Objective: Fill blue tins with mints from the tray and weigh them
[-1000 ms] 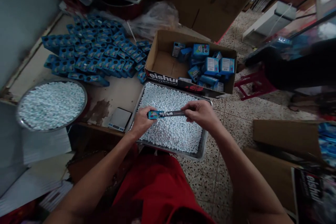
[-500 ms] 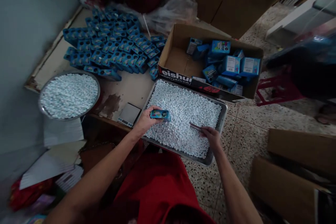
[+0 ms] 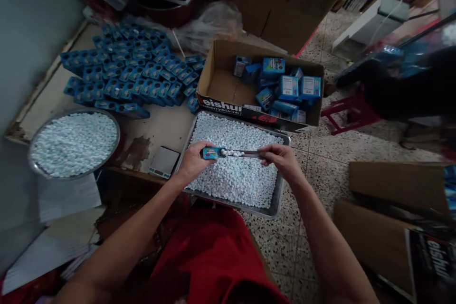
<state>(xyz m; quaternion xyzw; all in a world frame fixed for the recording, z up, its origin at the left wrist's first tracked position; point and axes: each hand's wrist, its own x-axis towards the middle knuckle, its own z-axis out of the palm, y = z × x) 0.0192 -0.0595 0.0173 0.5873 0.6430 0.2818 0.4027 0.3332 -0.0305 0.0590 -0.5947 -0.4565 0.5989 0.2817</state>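
My left hand grips a blue box over the tray, its mouth meeting the scoop my right hand pinches, likely so strays land below.

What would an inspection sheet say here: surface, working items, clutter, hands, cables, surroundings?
Surface: pale tabletop, brown worn patch.
Working items: rectangular metal tray and round metal bowl of white pellets; digital scale; printed carton holding blue boxes; more in rows on the tabletop.
Clutter: crumpled clear plastic; loose papers, lower left.
Left hand: holds a small blue box.
Right hand: holds a narrow scoop carrying pellets, tip at that box's opening.
Cables: possibly a thin white cord, upper right.
Surroundings: speckled tile floor, magenta stool, cardboard.
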